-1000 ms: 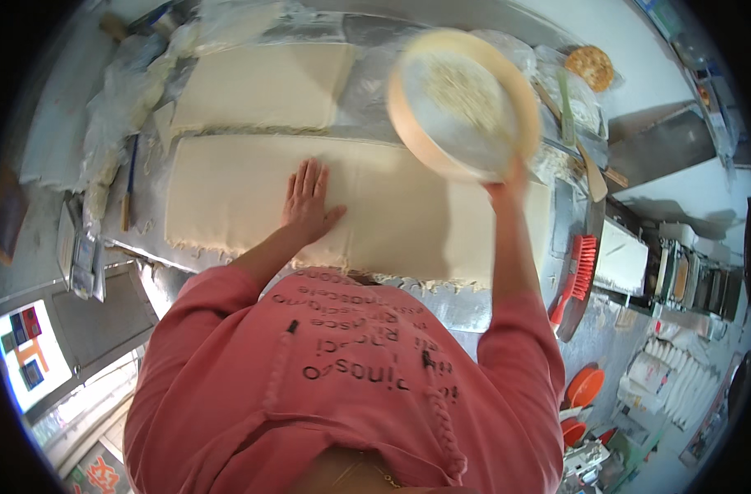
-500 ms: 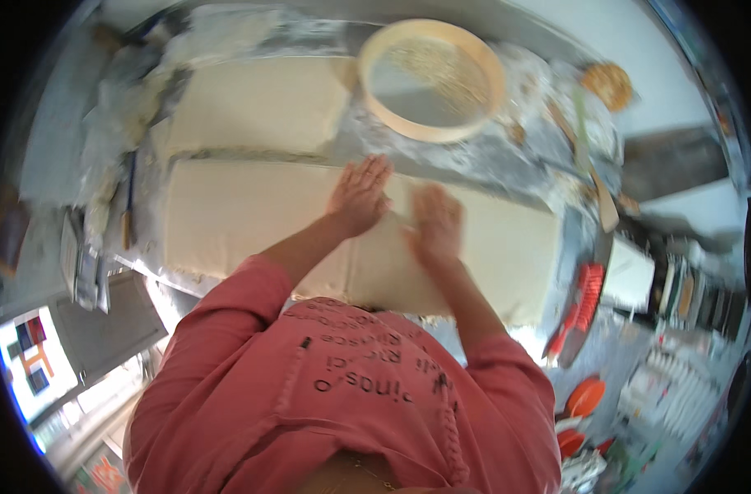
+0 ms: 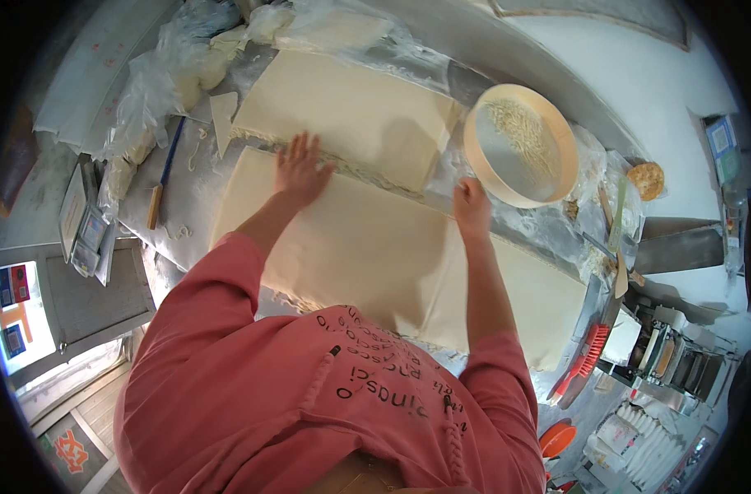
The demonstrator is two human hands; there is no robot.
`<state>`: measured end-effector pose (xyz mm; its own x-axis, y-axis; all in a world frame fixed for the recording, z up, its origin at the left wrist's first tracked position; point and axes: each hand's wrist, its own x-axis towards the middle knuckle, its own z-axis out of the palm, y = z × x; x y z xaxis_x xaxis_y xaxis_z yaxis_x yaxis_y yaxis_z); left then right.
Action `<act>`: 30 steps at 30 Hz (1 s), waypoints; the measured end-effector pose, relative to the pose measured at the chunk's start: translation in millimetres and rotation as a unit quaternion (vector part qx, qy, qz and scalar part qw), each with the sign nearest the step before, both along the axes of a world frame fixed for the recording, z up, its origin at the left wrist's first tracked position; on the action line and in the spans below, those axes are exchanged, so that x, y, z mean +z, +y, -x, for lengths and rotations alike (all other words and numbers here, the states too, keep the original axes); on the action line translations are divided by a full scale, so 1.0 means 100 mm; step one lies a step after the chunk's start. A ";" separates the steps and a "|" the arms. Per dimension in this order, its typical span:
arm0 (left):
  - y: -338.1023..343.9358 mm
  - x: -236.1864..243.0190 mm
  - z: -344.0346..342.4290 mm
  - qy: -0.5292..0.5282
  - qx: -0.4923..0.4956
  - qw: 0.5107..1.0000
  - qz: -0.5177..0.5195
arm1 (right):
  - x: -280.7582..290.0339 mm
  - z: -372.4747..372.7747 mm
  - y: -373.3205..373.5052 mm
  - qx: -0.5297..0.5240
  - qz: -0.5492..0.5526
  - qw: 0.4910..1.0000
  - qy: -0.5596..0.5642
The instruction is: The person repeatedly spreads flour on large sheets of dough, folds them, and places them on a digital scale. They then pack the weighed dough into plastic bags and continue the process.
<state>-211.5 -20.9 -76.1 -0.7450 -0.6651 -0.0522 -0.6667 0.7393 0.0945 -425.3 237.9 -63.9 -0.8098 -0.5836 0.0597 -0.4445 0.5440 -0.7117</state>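
My left hand (image 3: 299,170) is open, fingers spread, at the far edge of the long pale near dough sheet (image 3: 342,255). A second dough sheet (image 3: 342,107) lies beyond it, past a ragged seam. My right hand (image 3: 471,202) is closed at the near sheet's far edge, to the right; what its fingers hold, if anything, is hidden. Just past it rests a round wooden-rimmed sieve (image 3: 564,156) with pale bits on its mesh.
Plastic bags (image 3: 149,95) and a blue stick with a wooden handle (image 3: 168,169) lie left. A red brush (image 3: 583,361), wooden tools (image 3: 619,276), a round flatbread (image 3: 645,179) and a rolling machine (image 3: 684,362) are right.
My right hand let go of the sieve, moved in toward my left hand, then back out right and closed. My left hand moved farther up the sheet. The view has turned.
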 end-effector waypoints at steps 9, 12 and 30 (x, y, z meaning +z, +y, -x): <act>-0.62 0.31 -0.83 0.029 -0.142 0.988 -0.060 | -0.43 -0.01 -1.26 -0.209 -0.256 0.940 0.084; -0.87 0.33 -1.15 0.012 -0.207 0.973 -0.100 | -0.37 0.01 -1.35 -0.317 -0.253 0.914 -0.032; -0.52 -0.25 0.24 0.253 0.300 0.111 -0.913 | 0.52 0.14 -2.00 -0.209 0.086 0.924 -0.309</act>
<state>-235.5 -73.3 -100.9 -0.8102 0.1729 -0.5601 -0.1128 -0.9836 -0.1405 -439.1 38.3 -11.4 -0.8728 -0.2380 -0.4261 0.2980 0.4316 -0.8514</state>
